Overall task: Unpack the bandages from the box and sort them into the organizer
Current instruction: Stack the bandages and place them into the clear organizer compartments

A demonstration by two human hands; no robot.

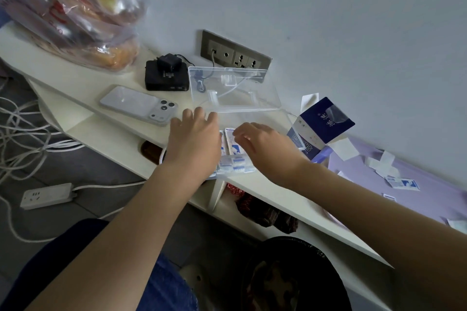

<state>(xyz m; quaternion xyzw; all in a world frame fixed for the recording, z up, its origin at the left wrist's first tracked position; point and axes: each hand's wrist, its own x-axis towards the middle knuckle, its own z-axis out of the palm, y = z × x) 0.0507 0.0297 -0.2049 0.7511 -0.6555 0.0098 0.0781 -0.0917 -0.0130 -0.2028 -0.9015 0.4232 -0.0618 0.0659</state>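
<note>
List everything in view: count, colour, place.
organizer: one, clear, lid up, on the shelf
bandages: several, blue-white, in the organizer
loose bandages: few, blue-white, on the mat, right
mat: one, purple, right
box: one, navy-white, right of the organizer
phone: one, silver, left of the organizer
black unit: one, charger on top, behind the phone
socket panel: one, grey, on the wall
bag: one, clear, buns inside, far left
power strip: one, white, on the floor
cables: several, white, floor, left
left hand: one, fingers straight, over the organizer
right hand: one, fingers curled, over the bandages
</note>
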